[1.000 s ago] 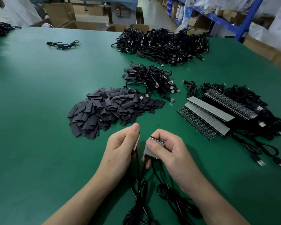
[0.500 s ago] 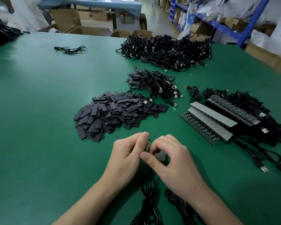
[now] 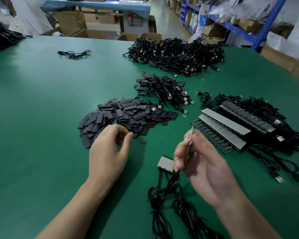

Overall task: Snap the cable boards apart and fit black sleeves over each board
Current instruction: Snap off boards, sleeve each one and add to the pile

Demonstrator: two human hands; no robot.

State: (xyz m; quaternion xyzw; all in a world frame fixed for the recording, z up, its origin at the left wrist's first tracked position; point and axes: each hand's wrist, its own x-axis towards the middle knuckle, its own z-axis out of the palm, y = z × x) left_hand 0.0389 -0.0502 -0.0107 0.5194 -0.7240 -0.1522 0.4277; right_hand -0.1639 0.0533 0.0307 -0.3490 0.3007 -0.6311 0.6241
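Observation:
My right hand [image 3: 204,166] is shut on a single cable board [image 3: 190,141], held edge-on and upright, with its black cable trailing down. Just left of that hand a short remaining strip of boards [image 3: 166,163] lies on the green table [image 3: 41,135], its cables [image 3: 164,204] running toward me. My left hand [image 3: 109,150] hovers at the near edge of the pile of black sleeves [image 3: 128,116], fingers curled and apart, with nothing visible in them. The hand is motion-blurred.
Unbroken board panels [image 3: 223,128] with attached cables lie to the right. A small heap of sleeved cables [image 3: 164,88] sits behind the sleeves, a big cable heap [image 3: 176,54] further back. A loose cable [image 3: 74,54] lies far left. Boxes and blue shelving stand beyond the table.
The hands have parted. My right hand came away with one board, the rest of the strip was set on the table, and my left hand moved left and forward to the sleeve pile.

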